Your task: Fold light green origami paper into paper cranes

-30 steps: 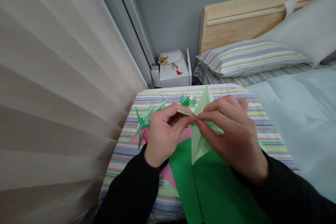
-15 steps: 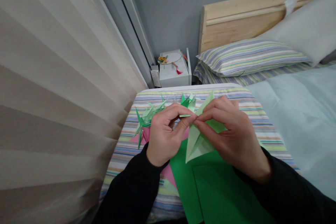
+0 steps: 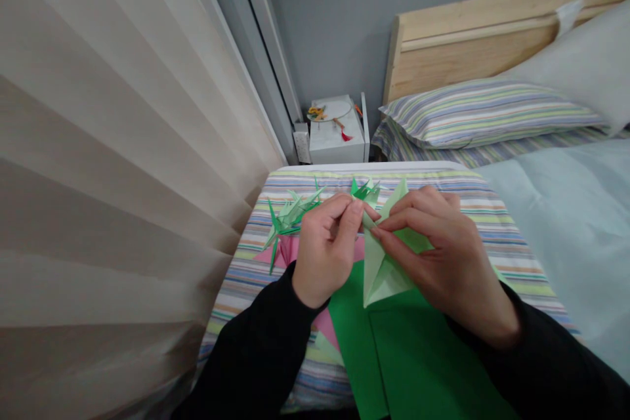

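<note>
Between my hands is a light green origami paper, partly folded, with long pointed wings at top and bottom. My left hand pinches its narrow left tip between thumb and index finger. My right hand grips the body of the same paper near its middle, thumb and fingers pressed together. Dark green paper sheets lie beneath the hands. Finished-looking green paper cranes sit beyond my left hand, and another cluster of green cranes shows behind the fingers, partly hidden.
Pink paper sticks out under the green sheets on the striped tablecloth. A pleated curtain borders the left side. Past the table stands a white nightstand; a bed with a striped pillow is on the right.
My left thumb and fingers have shifted up along the paper's tip, and the tip now points more upward. My right hand keeps its grip. The whole view has shifted slightly.
</note>
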`<state>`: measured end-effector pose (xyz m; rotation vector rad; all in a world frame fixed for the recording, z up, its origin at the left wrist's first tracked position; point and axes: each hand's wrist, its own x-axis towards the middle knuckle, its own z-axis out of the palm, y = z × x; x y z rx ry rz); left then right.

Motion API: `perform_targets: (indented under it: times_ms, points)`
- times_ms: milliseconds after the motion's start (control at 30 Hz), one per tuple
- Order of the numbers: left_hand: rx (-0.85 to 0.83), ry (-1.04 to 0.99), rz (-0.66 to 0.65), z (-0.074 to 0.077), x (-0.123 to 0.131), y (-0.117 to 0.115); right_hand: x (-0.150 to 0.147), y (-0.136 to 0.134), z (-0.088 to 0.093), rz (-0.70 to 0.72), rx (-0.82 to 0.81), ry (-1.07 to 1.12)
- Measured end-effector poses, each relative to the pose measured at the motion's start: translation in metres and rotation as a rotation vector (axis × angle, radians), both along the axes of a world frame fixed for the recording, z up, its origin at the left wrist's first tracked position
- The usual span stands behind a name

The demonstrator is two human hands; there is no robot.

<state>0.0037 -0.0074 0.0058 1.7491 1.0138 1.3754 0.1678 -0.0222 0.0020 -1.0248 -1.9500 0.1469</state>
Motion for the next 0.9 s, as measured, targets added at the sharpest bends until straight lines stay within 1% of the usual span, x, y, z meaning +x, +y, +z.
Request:
perform_targets:
  times_ms: [100, 200, 267, 333, 400, 467, 567, 633, 767, 900]
  points:
    - [-0.025, -0.048, 0.017, -0.0019, -0.0009, 0.0021, -0.0009, -0.0007, 0.0004, 0.002, 0.001, -0.002]
    - [-0.052, -0.112, 0.063, -0.0035, -0.0027, 0.0042, -0.0013, -0.0009, 0.0007, 0.004, -0.016, 0.005]
    - [-0.048, -0.186, 0.091, -0.0037, -0.0038, 0.0048, -0.0011, -0.0005, 0.0006, 0.007, -0.039, 0.042]
    - [-0.027, -0.231, 0.084, -0.0032, -0.004, 0.0044, -0.0009, 0.0002, 0.0001, 0.009, -0.076, 0.105]
    - [0.005, -0.211, 0.06, -0.0026, -0.0034, 0.0031, -0.0009, 0.0009, -0.0008, 0.019, -0.123, 0.167]
    - [0.034, -0.15, 0.067, -0.0024, -0.0021, 0.0018, -0.0012, 0.0015, -0.0022, 0.032, -0.163, 0.198]
    - [0.077, -0.068, 0.108, -0.0034, -0.0006, 0.0009, -0.0015, 0.0024, -0.0044, 0.051, -0.2, 0.181]
    - [0.105, -0.04, 0.109, -0.0045, -0.0004, 0.0011, -0.0014, 0.0029, -0.0056, 0.06, -0.214, 0.16]
    - [0.15, -0.023, 0.103, -0.0061, -0.0007, 0.0011, -0.0006, 0.0033, -0.0063, 0.087, -0.245, 0.148]
    - [0.127, -0.051, 0.082, -0.0061, -0.0006, 0.0004, -0.0004, 0.0027, -0.0056, 0.116, -0.252, 0.138]
